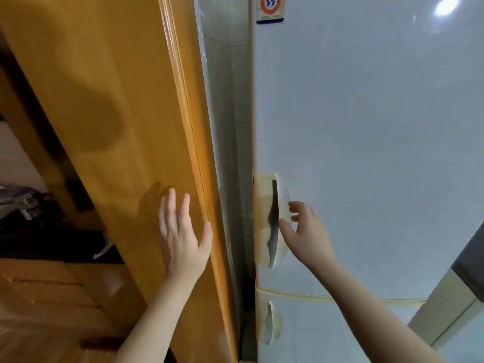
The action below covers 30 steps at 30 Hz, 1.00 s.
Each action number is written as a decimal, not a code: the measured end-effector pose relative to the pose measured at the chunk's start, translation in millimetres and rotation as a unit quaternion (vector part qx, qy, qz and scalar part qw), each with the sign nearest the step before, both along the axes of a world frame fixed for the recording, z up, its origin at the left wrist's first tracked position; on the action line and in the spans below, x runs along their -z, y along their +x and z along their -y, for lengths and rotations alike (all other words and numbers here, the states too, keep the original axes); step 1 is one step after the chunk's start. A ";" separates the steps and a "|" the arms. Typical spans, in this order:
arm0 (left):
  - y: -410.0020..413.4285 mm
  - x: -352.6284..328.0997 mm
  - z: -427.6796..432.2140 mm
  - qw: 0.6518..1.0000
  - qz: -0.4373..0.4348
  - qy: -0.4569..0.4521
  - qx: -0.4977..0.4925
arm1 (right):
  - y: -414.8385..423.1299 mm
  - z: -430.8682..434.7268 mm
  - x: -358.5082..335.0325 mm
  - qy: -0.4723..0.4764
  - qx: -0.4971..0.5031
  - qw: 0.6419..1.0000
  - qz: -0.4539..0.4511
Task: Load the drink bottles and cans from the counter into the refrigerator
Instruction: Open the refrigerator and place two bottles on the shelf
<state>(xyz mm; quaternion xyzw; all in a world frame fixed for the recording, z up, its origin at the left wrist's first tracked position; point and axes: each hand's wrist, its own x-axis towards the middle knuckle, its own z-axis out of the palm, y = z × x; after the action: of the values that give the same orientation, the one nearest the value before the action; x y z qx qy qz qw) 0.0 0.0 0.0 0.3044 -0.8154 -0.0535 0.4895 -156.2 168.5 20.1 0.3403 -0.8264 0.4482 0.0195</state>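
The left hand (180, 239) is lying flat on the orange wooden panel (112, 113) just left of the refrigerator (366, 127), fingers straight and slightly spread. The right hand (306, 231) is hovering at the recessed handle (267, 221) of the refrigerator's upper door, fingers loosely curled and apart, holding nothing; whether they are touching it I cannot tell. The refrigerator is standing shut, a lower handle (269, 323) showing on its bottom door and a red-and-blue sticker (269, 9) sitting near its top left corner.
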 end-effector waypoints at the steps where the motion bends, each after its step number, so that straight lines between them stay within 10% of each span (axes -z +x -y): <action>1: -4.6 1.6 16.4 0.999 0.024 -0.029 -0.019 | 1.8 10.0 0.3 0.022 0.012 1.000 0.012; 30: -43.9 54.4 123.4 0.979 0.055 -0.183 0.065 | 24.0 87.9 32.8 0.033 0.218 0.974 0.054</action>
<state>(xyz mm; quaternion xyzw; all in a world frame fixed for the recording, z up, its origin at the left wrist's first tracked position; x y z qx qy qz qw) -43.9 -123.4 -54.4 0.1581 -0.8550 0.0816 0.4872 -132.1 80.5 -12.7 0.1276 -0.8950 0.4231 0.0610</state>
